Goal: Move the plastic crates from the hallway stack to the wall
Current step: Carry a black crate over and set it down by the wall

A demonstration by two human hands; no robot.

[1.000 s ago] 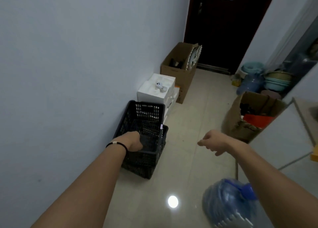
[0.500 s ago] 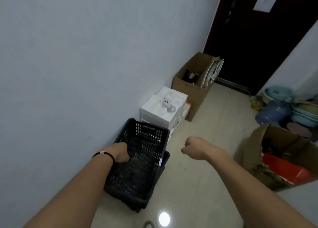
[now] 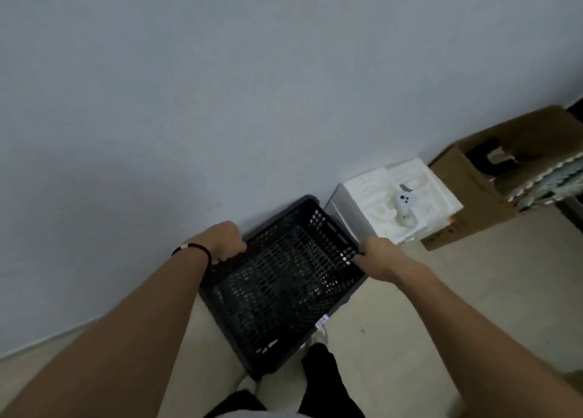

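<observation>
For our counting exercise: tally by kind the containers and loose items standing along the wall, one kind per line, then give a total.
Black plastic crate: 1
White foam box: 1
White controller: 1
Cardboard box: 1
Total: 4

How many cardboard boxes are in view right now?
1. The cardboard box sits open on the floor against the wall at right, just beyond the white foam box. Others may be out of frame.
</observation>
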